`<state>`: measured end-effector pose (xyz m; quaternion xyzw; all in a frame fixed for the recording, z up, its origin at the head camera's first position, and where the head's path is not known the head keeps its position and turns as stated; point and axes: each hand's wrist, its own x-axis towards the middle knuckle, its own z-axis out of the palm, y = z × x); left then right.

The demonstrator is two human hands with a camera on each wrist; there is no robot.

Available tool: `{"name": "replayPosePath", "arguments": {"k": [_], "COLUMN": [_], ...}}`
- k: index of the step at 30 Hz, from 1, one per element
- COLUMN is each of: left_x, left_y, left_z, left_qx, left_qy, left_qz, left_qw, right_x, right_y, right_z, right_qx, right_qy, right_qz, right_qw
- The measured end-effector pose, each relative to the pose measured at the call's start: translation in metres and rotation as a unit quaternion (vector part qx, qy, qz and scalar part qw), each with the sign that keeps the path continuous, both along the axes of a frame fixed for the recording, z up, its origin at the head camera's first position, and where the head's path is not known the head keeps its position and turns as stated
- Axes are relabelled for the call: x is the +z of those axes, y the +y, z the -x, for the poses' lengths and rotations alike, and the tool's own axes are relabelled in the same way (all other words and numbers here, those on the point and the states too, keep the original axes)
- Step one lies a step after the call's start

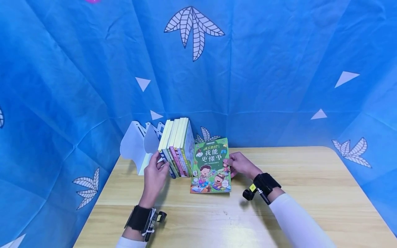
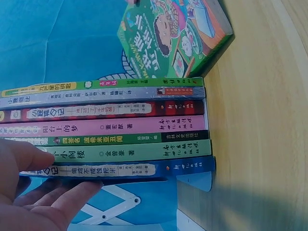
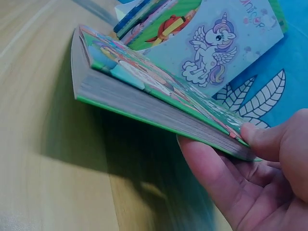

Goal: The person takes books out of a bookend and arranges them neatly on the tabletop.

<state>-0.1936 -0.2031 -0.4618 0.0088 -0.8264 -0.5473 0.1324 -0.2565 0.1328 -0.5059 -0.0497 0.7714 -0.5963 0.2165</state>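
My right hand (image 1: 243,164) grips a thick green picture book (image 1: 211,168) by its right edge, thumb on the cover and fingers underneath. The cover, with cartoon children, faces up toward me and the book is tilted. Left of it stands a row of books (image 2: 115,127), upright with spines toward me. Beside the row's left end is my left hand (image 1: 155,175). Its thumb touches the spines near the blue-spined book (image 2: 187,167), while its extended fingers lie along that book's outer side.
The row stands in a white expandable book rack (image 1: 131,143), whose wavy dividers and folding lattice extend left. A panel with a unicorn drawing (image 3: 216,48) stands at the row's right side. Behind the wooden table (image 1: 297,182) hangs a blue leaf-printed cloth (image 1: 266,69).
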Motion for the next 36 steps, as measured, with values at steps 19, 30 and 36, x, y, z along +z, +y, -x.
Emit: {"name": "replayPosePath", "arguments": {"k": [19, 30, 36], "left_x": [-0.009, -0.011, -0.011], "left_y": [0.009, 0.014, 0.016], "left_z": [0.004, 0.003, 0.004], "left_qx": [0.064, 0.046, 0.049], "left_qy": [0.045, 0.019, 0.028], "left_qz": [0.026, 0.038, 0.039], "left_qw": [0.9966, 0.998, 0.9977], "right_x": [-0.005, 0.0, 0.0], "right_y": [-0.011, -0.013, -0.015], "right_z": [-0.003, -0.002, -0.002], "right_qx": [-0.039, -0.049, -0.046], "right_qy": [0.021, 0.039, 0.052], "right_qz": [-0.16, -0.252, -0.279], "right_qw": [0.986, 0.966, 0.958]}}
